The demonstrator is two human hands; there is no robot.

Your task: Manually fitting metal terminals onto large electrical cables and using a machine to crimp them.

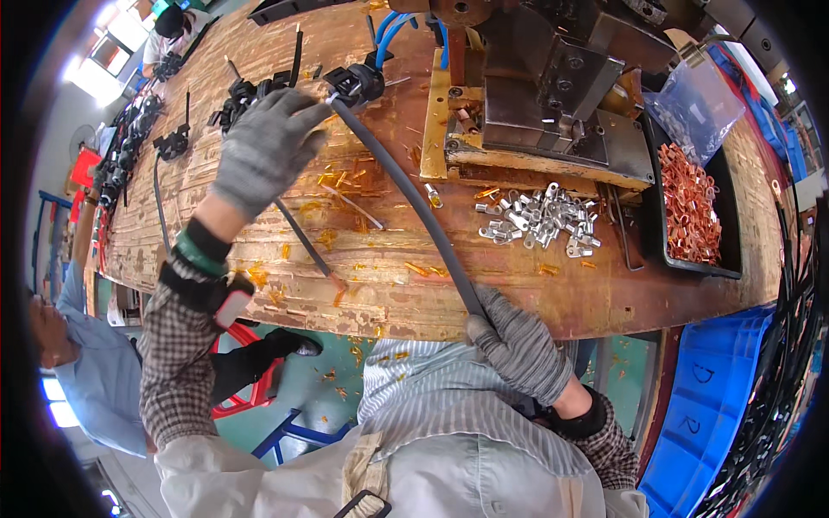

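My right hand [522,350], in a grey knitted glove, is closed round the near end of a thick black cable [406,187] at the table's front edge. The cable slants up and left to a black plastic connector [357,84] with a pale tip beside it. My left hand [269,148], gloved too and slightly blurred, hovers left of the cable's far end with fingers stretched and thumb apart. Its fingers partly cover a cluster of black connectors [244,99]. Below it lies a thinner black cable [302,235] with a frayed copper end.
A metal press [544,104] stands at the far right, with a pile of silver cable lugs [544,217] before it. A black bin [732,226] holds copper pieces [688,203]. Blue crates [704,406] stand below right. A person in light blue [99,371] is at the left.
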